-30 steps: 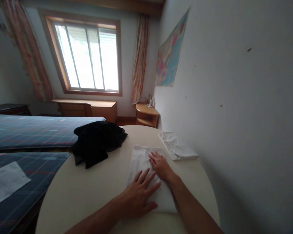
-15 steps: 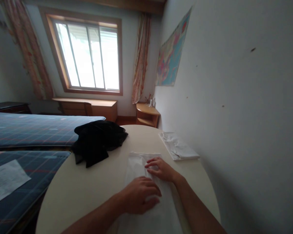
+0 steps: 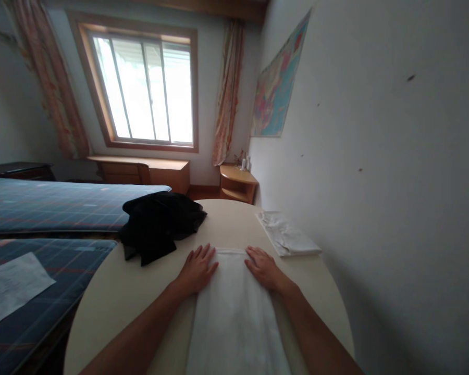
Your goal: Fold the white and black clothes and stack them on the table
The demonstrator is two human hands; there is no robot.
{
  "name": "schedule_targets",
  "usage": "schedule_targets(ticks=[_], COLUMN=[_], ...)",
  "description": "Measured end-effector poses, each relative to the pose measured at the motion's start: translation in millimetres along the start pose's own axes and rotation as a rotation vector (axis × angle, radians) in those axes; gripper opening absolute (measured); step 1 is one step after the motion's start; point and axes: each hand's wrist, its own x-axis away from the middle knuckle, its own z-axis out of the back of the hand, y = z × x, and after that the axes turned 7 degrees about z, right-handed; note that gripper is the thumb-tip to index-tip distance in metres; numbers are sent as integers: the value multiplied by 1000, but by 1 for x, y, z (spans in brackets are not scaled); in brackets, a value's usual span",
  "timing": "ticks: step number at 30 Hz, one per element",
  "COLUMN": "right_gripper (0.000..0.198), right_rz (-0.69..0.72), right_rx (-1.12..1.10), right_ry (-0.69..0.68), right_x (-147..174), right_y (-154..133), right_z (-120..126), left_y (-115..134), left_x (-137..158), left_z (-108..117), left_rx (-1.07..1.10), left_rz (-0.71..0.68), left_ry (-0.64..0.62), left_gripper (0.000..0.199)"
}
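Observation:
A long strip of folded white cloth (image 3: 236, 317), perhaps a garment, lies lengthwise on a round cream table (image 3: 101, 307) and runs out of the bottom of the view. My left hand (image 3: 197, 268) rests at its far left corner, fingers spread and flat. At the far right corner my right hand (image 3: 261, 265) lies with its fingers slightly bent and apart, touching the cloth's edge. Neither hand lifts the cloth.
A crumpled black cloth (image 3: 162, 224) sits at the table's far left. Another folded white cloth (image 3: 287, 234) lies by the wall (image 3: 394, 219) on the right. Plaid mattresses (image 3: 82, 265) stand left, with a paper sheet (image 3: 15, 291) on one.
My left hand has moved from over the middle of the white cloth to its far left corner. My right hand has shifted right to the far right corner. The cloth's far part looks smoother.

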Motion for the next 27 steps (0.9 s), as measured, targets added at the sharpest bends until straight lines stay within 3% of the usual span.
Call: schedule_targets(ticks=[6, 10, 13, 17, 23, 25, 27], right_gripper=[51, 53, 48, 33, 17, 15, 18], right_rz=[-17, -67, -139, -135, -67, -80, -130], right_rx=[47, 60, 78, 15, -262, -324, -426], right_ry=[102, 139, 155, 192, 263, 289, 290], right_x=[-4, -8, -10, -10, -4, -3, -2], right_y=[18, 17, 16, 14, 7, 3, 0], right_z=[0, 3, 6, 9, 19, 22, 24], left_y=[-17, -15, -11, -7, -2, 0, 2], left_x=[-19, -25, -26, -26, -23, -21, -19], left_z=[-2, -1, 2, 8, 24, 28, 31], left_rx=[155, 225, 239, 326, 472, 591, 759], left_rz=[-17, 83, 181, 206, 204, 240, 312], left_ry=[154, 205, 189, 160, 157, 107, -1], left_gripper=[46, 50, 52, 49, 16, 9, 15])
